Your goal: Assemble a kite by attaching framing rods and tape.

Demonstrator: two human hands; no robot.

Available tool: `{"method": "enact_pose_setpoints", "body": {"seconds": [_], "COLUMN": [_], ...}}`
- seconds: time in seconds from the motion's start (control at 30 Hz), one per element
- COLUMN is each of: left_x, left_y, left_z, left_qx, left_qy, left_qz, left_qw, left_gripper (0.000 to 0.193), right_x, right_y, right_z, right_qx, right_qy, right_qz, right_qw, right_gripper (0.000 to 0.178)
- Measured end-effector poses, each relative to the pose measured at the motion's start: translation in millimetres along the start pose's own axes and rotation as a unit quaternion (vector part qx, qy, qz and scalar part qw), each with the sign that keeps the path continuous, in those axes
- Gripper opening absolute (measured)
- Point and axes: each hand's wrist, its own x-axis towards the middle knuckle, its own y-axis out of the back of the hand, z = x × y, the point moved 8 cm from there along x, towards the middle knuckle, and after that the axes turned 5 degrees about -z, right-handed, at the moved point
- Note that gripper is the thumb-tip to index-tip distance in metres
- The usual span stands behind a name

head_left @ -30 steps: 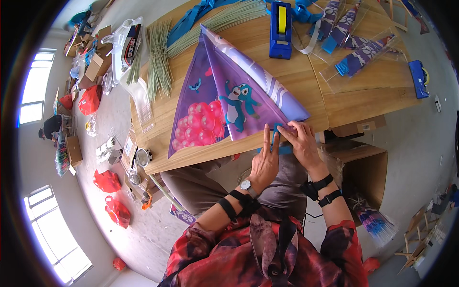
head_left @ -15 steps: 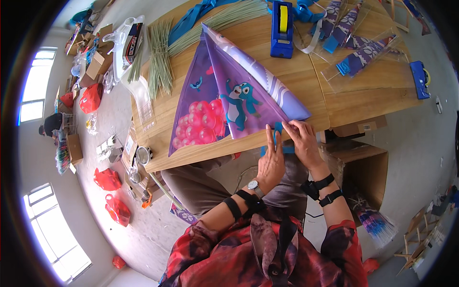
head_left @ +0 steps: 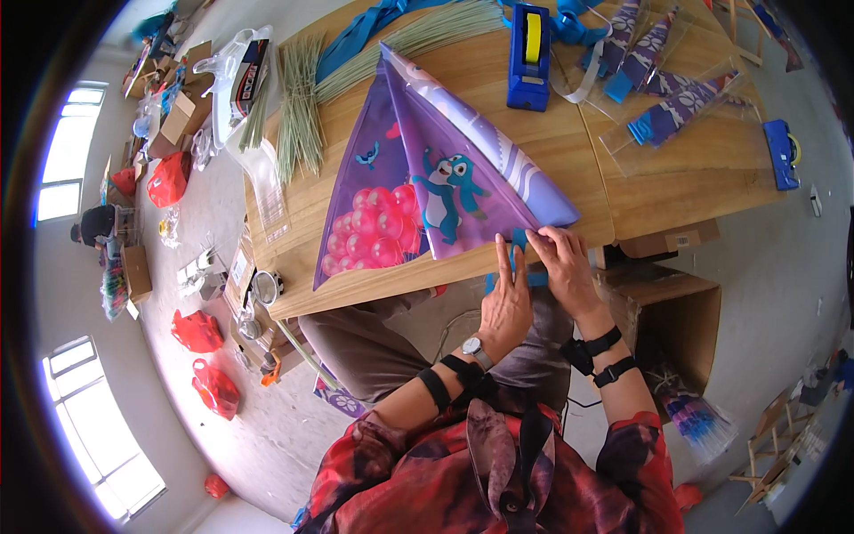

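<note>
A folded triangular purple kite cloth point(head_left: 369, 196) lies on the wooden table, printed with pink balloons and a blue cartoon animal. Its right side is rolled over, showing a pale lilac underside. At its lower right corner, a blue ribbon point(head_left: 519, 238) hangs past the table edge. My left hand point(head_left: 506, 311) touches this edge, index and middle fingers stretched out and apart; its thumb is hidden. Just right of it, my right hand point(head_left: 567, 267) presses the corner beside the ribbon with bent fingers closed on the cloth.
Thin pale sticks point(head_left: 300, 111) lie at the far left near blue ribbon strips point(head_left: 360, 36). A blue tape dispenser point(head_left: 529, 67) stands beyond the cloth; another point(head_left: 783, 156) sits at the right edge. Clear-bagged purple bundles point(head_left: 672, 111) lie far right. A cardboard box point(head_left: 667, 303) stands below.
Both hands stay at the cloth's corner, almost unmoved. The view has shifted very slightly; the cloth lies as before.
</note>
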Motion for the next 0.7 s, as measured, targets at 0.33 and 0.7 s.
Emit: {"method": "enact_pose_setpoints", "body": {"seconds": [0.33, 0.7], "left_x": [-3, -7], "left_y": [1, 3], "left_z": [-7, -2], "left_qx": [-0.001, 0.030], "left_qy": [-0.009, -0.060], "left_qz": [0.011, 0.056], "left_qw": [1.000, 0.996], "left_gripper": [0.079, 0.081], "right_x": [59, 194], "right_y": [63, 50], "right_z": [41, 137], "right_qx": [0.164, 0.388], "right_qy": [-0.115, -0.219], "right_qz": [0.204, 0.159], "right_qw": [0.958, 0.881], "right_gripper": [0.026, 0.024]}}
